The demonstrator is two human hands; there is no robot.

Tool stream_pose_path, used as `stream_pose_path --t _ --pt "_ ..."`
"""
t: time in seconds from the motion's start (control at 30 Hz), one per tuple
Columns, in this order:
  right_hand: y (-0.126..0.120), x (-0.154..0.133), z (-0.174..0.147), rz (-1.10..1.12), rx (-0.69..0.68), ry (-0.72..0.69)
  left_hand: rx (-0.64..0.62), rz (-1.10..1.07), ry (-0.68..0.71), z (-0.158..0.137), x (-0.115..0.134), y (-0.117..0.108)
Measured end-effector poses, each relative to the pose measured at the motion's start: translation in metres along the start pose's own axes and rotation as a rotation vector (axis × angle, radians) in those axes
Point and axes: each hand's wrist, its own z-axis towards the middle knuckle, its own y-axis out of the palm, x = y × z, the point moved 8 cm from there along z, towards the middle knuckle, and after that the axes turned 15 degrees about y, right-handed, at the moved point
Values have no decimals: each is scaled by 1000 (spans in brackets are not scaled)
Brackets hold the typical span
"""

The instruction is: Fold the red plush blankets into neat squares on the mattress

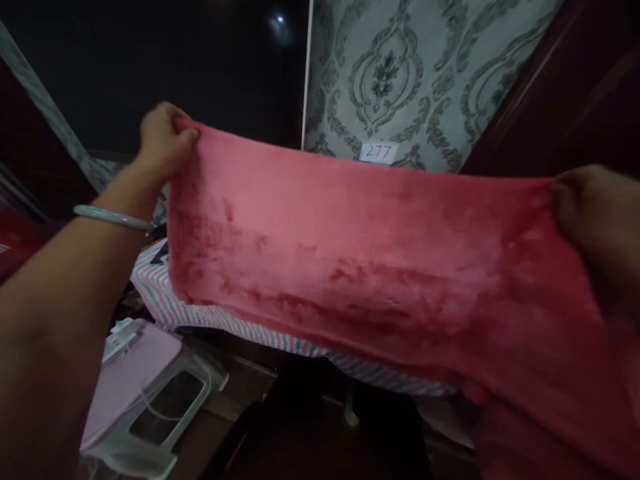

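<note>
A red plush cloth is stretched between my two hands, its upper edge nearly straight. My left hand pinches the upper left corner, thumb in front. A pale bangle circles that wrist. At the far right, my right hand is closed on the upper edge; it is dark and slightly blurred. The fabric hangs down in front of me and bunches at the lower right. Whether it is a garment or a blanket I cannot tell.
Behind the cloth is a table with a striped cover. A plastic stool with a pink top stands at lower left, bearing a white power strip. A large dark screen and patterned wallpaper with a "277" label are beyond.
</note>
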Motion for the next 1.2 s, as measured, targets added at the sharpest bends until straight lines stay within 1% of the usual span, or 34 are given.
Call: stream_pose_path --t 0.07,0.13,0.23,0.3,0.4,0.5,0.57,0.63,0.73,0.8,0.83,0.9,0.97,1.0,1.07,1.13,1.17,1.2 --pt "39 -28 -9 -4 -66 10 -100 15 -69 -13 -19 46" --pt "87 -51 -17 -27 -175 -12 -181 22 -130 -29 -37 94" --pt "160 -72 -25 -89 -336 -43 -270 23 -208 -54 -61 163" --pt "202 -80 -28 -132 -412 -63 -329 22 -262 -72 -75 203" --pt "250 -85 -35 -193 -497 -93 -423 42 -285 -95 -90 254" --pt "282 -82 -37 -197 -553 -106 -487 64 -278 -108 -102 291" --pt "297 -80 -31 -167 -580 -109 -497 69 -264 -106 -110 306" --pt "307 -82 -17 -121 -574 -119 -475 72 -230 -94 -115 315" --pt "318 -93 16 -89 -497 -115 -401 88 -199 -68 -121 322" --pt "328 -100 33 -106 -455 -76 -369 63 -226 -59 -124 329" --pt "335 -103 36 -121 -463 -54 -376 35 -249 -59 -125 336" --pt "356 -106 30 -134 -536 -45 -428 -37 -300 -68 -126 351" --pt "380 -107 12 -110 -628 -87 -507 -91 -333 -84 -127 365" --pt "391 -105 3 -84 -645 -112 -536 -108 -342 -93 -128 369" --pt "411 -97 -9 -35 -667 -130 -581 -141 -360 -109 -133 367" --pt "426 -88 -12 0 -671 -144 -618 -168 -386 -124 -142 353" --pt "427 -88 -10 17 -620 -174 -637 -180 -402 -130 -147 342" --pt "423 -91 -7 31 -534 -222 -656 -194 -420 -138 -152 329"
